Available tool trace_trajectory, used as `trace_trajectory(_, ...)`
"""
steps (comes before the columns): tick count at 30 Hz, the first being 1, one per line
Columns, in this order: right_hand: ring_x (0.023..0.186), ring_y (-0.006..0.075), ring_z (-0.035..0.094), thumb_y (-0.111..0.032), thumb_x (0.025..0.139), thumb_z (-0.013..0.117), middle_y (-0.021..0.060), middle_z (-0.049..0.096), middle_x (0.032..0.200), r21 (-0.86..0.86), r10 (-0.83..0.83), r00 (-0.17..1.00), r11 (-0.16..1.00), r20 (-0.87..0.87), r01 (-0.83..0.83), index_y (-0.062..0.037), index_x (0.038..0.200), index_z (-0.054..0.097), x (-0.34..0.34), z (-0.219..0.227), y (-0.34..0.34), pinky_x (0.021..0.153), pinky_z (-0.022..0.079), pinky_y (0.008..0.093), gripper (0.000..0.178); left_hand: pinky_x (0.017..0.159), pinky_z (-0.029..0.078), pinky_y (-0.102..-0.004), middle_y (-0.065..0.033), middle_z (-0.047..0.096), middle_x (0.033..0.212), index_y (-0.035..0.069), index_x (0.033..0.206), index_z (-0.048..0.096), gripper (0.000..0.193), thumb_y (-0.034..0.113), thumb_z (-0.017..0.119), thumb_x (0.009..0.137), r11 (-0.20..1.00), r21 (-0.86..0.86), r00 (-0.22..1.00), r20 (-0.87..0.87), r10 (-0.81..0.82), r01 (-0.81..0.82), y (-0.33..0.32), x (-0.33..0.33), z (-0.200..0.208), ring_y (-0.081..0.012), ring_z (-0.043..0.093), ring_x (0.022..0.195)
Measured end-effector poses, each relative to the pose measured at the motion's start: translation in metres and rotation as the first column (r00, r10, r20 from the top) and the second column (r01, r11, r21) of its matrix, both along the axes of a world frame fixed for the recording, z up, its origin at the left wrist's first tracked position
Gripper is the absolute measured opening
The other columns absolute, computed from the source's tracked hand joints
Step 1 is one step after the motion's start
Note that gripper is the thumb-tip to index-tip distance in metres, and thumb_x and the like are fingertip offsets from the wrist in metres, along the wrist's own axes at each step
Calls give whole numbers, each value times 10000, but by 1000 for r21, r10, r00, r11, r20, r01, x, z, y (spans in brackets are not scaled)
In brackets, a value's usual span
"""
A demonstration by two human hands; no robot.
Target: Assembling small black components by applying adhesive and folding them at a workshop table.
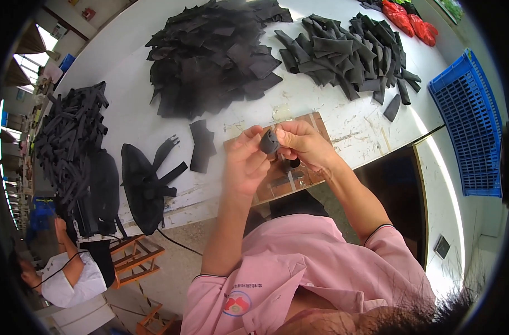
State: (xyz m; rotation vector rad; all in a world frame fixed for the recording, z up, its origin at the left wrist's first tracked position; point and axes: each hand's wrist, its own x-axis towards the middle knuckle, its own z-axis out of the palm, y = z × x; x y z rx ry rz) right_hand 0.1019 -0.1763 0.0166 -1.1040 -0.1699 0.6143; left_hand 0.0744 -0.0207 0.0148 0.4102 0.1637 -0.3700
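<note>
My left hand [244, 163] and my right hand [303, 144] meet above a brown wooden board [316, 124] at the white table's front edge. Between their fingertips they pinch a small dark grey piece [269, 143] of soft material, rolled or folded. The left hand holds it from the left, the right from the right. A small black part [293, 163] lies on the board just under the right hand.
The white table [131, 106] carries a big heap of flat black cut pieces [212, 53], a heap of black strips [349, 53], another strip pile [70, 139] at left, and assembled black pieces [145, 184]. A blue crate [471, 128] stands at right. Another person [64, 273] sits lower left.
</note>
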Motion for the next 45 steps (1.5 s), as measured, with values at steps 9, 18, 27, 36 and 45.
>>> trace_trajectory(9, 518, 43, 378, -282, 844, 555, -31, 433, 582, -163, 113, 986, 982, 123, -93, -54, 703, 527, 15, 17, 2, 456, 294, 172, 270, 307, 201, -166, -90, 604, 818, 1, 973, 546, 157, 59, 461, 855, 924, -383, 995, -86, -54, 17, 6, 3, -6, -20, 302, 362)
trace_trajectory(18, 518, 49, 377, -348, 852, 531, -39, 417, 579, -185, 23, 989, 983, 144, 4, -34, 746, 554, 4, -13, -8, 467, 320, 187, 332, 697, 443, -230, -72, 582, 881, -27, 1014, 530, 217, 17, 560, 803, 185, 709, 720, 694, -14, -680, -10, -9, 10, -116, 529, 736)
trace_trajectory(27, 581, 225, 518, -345, 787, 559, 59, 485, 596, -390, 327, 221, 664, 919, 638, -44, 752, 549, -3, 32, -5, 500, 407, 319, 303, 803, 394, -255, -67, 588, 897, -7, 852, 564, 65, -25, 560, 789, 560, 517, 722, 651, 233, -647, -7, -17, 16, -110, 523, 835)
trace_trajectory(36, 616, 285, 517, -278, 800, 548, 94, 502, 636, -527, 309, 450, 673, 838, 519, -41, 712, 524, -6, -16, -10, 519, 411, 382, 254, 755, 458, -252, -94, 585, 866, -4, 818, 580, 52, -6, 594, 768, 788, 513, 880, 470, 72, -339, -20, 0, 18, -130, 559, 812)
trace_trajectory(45, 677, 326, 538, -223, 824, 512, 137, 557, 726, -480, 250, 583, 831, 774, 281, -27, 778, 553, -3, -30, -14, 579, 426, 389, 205, 569, 436, -184, -54, 579, 786, -16, 786, 578, 110, -76, 628, 708, 514, 734, 812, 572, -117, -443, -24, 4, 6, -67, 528, 687)
